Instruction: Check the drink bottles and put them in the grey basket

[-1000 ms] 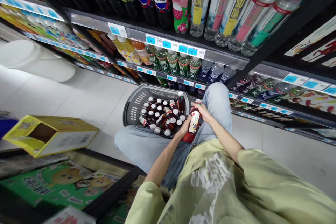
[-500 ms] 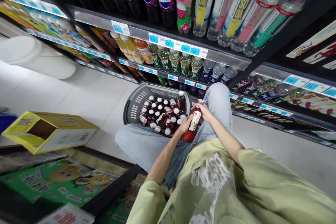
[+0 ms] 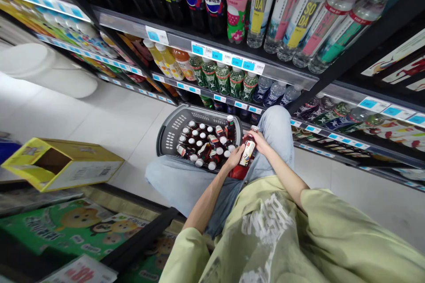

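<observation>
Between my knees, a dark red drink bottle (image 3: 247, 154) with a pale label lies tilted in both hands. My left hand (image 3: 236, 157) is closed round its lower side. My right hand (image 3: 257, 140) wraps the upper part near the cap. Just left of the hands stands a grey shopping basket (image 3: 169, 130), holding several small dark bottles (image 3: 200, 143) with white caps, some upright and some lying over. Under the held bottle a red surface shows near my lap; I cannot tell whether it is part of that bottle.
Drink shelves (image 3: 285, 73) with cola, soda water and green-labelled bottles rise in front. A yellow open carton (image 3: 83, 159) stands at the left. Green printed boxes (image 3: 66, 230) lie at the lower left. A white rounded object (image 3: 56, 68) sits on the tiled floor (image 3: 133, 117).
The view has shifted slightly, so the shelves and carton sit a little differently in frame. Both hands keep the same hold on the bottle, and the basket's contents look unchanged.
</observation>
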### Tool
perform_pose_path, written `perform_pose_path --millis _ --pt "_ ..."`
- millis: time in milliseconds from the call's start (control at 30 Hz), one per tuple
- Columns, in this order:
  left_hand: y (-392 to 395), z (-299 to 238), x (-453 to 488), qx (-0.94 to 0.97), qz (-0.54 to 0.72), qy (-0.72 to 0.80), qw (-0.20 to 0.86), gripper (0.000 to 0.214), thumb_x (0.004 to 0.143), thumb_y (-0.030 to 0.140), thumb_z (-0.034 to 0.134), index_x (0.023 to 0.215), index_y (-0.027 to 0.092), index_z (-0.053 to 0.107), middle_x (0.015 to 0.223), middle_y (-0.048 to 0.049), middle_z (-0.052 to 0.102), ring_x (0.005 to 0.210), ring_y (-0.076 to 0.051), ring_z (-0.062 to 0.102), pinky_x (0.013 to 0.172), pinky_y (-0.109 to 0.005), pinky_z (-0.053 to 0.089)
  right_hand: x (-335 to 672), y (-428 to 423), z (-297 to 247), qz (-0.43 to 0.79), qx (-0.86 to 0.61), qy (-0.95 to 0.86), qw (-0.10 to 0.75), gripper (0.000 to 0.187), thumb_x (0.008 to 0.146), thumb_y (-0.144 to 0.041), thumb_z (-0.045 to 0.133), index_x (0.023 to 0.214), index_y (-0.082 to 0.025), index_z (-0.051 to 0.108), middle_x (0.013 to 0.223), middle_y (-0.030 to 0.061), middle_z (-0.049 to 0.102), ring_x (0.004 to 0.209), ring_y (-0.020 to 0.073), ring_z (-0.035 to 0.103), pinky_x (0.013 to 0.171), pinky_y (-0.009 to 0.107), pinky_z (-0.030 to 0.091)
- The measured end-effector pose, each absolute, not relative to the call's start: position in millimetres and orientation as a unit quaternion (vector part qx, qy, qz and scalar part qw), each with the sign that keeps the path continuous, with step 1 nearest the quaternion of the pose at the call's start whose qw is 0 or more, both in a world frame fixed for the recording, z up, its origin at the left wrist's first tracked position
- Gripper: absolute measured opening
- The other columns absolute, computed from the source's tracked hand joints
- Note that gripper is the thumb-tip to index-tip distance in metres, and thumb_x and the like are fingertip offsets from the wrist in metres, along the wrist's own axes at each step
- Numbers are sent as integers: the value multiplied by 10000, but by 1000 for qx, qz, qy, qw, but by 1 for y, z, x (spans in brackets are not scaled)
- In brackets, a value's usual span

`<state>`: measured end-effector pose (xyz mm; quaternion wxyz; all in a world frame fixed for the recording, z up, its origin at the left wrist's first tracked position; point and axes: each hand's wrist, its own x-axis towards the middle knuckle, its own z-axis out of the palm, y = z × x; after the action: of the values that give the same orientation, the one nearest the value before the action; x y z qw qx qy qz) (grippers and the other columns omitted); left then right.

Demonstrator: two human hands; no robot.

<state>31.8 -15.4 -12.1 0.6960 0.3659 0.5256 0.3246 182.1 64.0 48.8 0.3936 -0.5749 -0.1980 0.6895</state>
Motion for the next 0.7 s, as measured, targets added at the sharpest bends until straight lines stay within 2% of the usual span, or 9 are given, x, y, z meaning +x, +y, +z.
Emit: perform_pose_path --millis 133,267,367,467,700 --pt "-17 -7 36 370 321 537 687 700 997 814 615 1013 126 744 927 -168 797 1013 -345 770 922 -452 643 183 64 50 690 -574 -208 390 160 846 -233 812 816 -218 656 746 55 793 678 216 757 656 305 636" --pt "-16 -3 36 374 322 547 676 599 1005 747 650 1019 151 713 924 -140 787 987 -330 765 921 -447 638 182 63 51 681 -579 -211 396 135 896 -235 784 818 -202 680 752 67 799 669 212 749 675 324 648" --pt "-16 -1 34 424 305 567 638 527 904 650 813 1070 165 692 989 -116 787 977 -314 753 941 -440 623 181 63 51 669 -583 -220 405 185 917 -286 822 833 -195 684 749 57 789 639 187 725 634 294 622" --pt "-17 -1 33 488 268 586 589 618 713 460 989 1149 169 663 1092 -107 790 1031 -316 747 977 -441 615 181 63 48 659 -588 -236 407 287 889 -377 894 836 -196 677 742 45 778 620 168 714 620 267 594" --pt "-20 1 38 542 255 597 533 810 653 273 966 1352 137 579 1265 -151 768 1156 -346 751 1058 -481 610 182 62 42 637 -593 -271 411 437 794 -551 948 833 -194 698 756 37 780 670 173 727 648 270 575"
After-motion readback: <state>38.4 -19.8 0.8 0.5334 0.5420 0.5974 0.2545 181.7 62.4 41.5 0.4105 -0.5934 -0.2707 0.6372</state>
